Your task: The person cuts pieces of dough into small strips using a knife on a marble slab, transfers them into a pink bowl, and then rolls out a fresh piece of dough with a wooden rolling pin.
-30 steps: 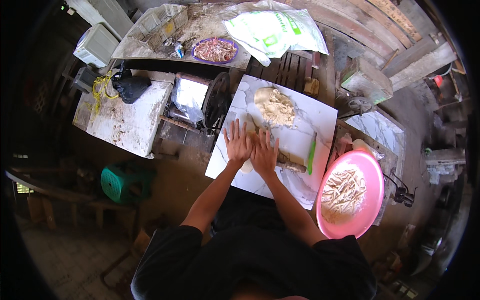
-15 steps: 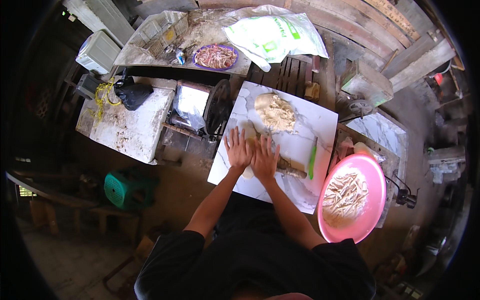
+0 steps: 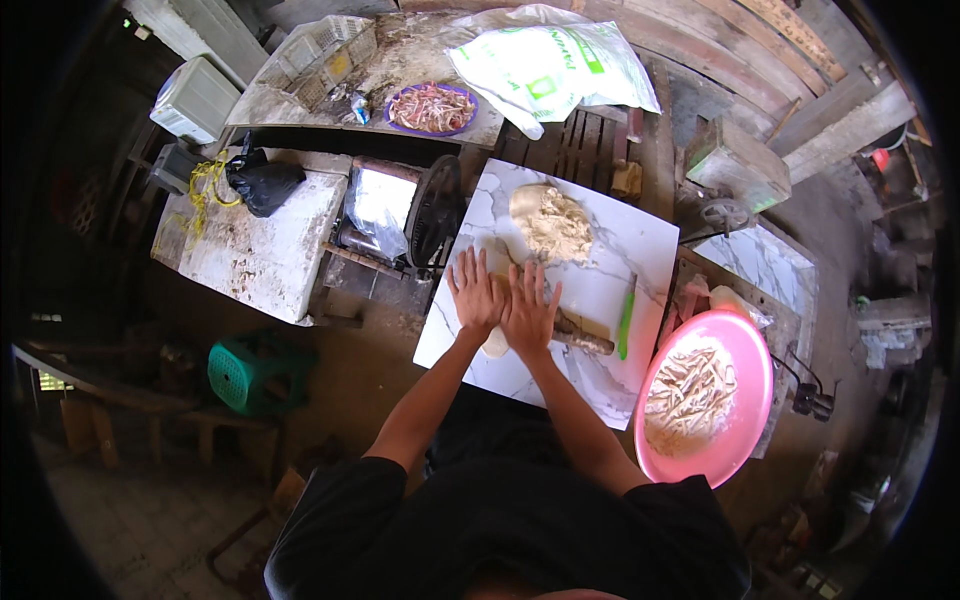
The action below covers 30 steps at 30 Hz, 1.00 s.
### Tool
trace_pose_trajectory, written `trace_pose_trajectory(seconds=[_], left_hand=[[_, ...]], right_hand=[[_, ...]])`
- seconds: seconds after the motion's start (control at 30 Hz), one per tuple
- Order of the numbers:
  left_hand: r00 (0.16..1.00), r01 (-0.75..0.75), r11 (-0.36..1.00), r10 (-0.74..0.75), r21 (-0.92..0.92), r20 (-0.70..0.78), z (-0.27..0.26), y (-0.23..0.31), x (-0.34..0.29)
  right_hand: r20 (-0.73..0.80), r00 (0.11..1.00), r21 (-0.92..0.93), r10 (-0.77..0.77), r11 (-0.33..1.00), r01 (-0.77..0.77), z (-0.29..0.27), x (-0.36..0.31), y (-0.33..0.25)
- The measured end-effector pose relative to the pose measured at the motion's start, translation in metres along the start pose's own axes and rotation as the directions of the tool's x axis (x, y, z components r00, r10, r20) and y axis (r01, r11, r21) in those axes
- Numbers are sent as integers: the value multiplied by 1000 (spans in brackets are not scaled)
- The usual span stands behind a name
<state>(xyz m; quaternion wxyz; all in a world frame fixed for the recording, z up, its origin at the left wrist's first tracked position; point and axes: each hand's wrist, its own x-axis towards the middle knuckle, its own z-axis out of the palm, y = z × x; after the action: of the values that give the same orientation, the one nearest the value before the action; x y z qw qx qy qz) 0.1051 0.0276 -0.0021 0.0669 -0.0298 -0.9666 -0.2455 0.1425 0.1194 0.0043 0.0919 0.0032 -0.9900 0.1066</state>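
Observation:
My left hand [image 3: 477, 297] and my right hand [image 3: 529, 308] lie side by side, palms down, with fingers stretched away from me. Under and between them, mostly covered, is flattened pale dough [image 3: 496, 346] on a white marble-patterned board [image 3: 470, 372]. A brown rolling pin [image 3: 585, 339] lies just right of my right hand; whether that hand touches it I cannot tell. Farther right rests a knife with a green handle [image 3: 626, 325]. Beyond my fingertips sits a large, crumbly lump of dough [image 3: 552, 225].
A pink basin [image 3: 757, 395] with floured strips stands right of the board. Left of it is a roller machine with a dark wheel [image 3: 437, 212]. Behind are a purple-rimmed plate [image 3: 390, 118] of reddish strips and a white sack [image 3: 545, 75]. A green stool [image 3: 235, 375] stands at left.
Both hands stay flat in nearly the same spot, the fingertips shifted very slightly away from me. The dough lump, knife and basin rest where they were.

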Motion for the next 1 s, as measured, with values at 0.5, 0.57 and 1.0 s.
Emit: trace_pose_trajectory(seconds=[0.5,0.57,1.0], left_hand=[[1000,-4,999,4,-39,2,-2,-4,-14],[1000,-23,1000,24,7,-16,-1,4,3],[992,-123,992,123,-22,-33,15,17,61]], right_hand=[[-25,1000,-62,-3,998,1,0,-16,-5],[-27,1000,-35,11,999,-12,-1,4,0],[-84,993,16,81,997,-80,1,62,15]])
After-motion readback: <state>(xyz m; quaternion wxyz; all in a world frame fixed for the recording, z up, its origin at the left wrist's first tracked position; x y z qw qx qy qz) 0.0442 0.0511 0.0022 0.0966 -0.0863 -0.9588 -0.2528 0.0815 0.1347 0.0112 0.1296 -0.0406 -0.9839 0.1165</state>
